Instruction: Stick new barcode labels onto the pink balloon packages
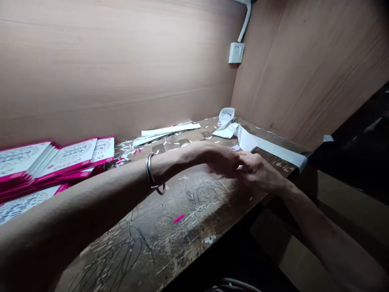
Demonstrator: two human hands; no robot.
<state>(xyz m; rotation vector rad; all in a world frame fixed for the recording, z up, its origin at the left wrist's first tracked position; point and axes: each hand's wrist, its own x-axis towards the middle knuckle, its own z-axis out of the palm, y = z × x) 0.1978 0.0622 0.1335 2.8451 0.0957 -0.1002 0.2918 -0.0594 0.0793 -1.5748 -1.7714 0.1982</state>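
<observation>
Over the far right part of the worn wooden table [170, 243], my two hands meet. My left hand [223, 159], bent down at the wrist, has its fingers curled in against the other hand; they are partly smeared by motion. My right hand [263, 172] is closed too, with thumb and fingertips pressed together beside the left fingers. Whatever lies between them is hidden or too small to make out. Just behind the hands runs a long white paper strip [270, 149], crumpled at its far end and hanging over the table's right edge.
Stacks of white and pink printed cards [69, 156] stand at the left. Flat white strips [170, 130] and small paper scraps [123, 156] lie along the back wall. A pink scrap [178, 219] sits nearer the front. A socket [236, 52] is fixed in the corner.
</observation>
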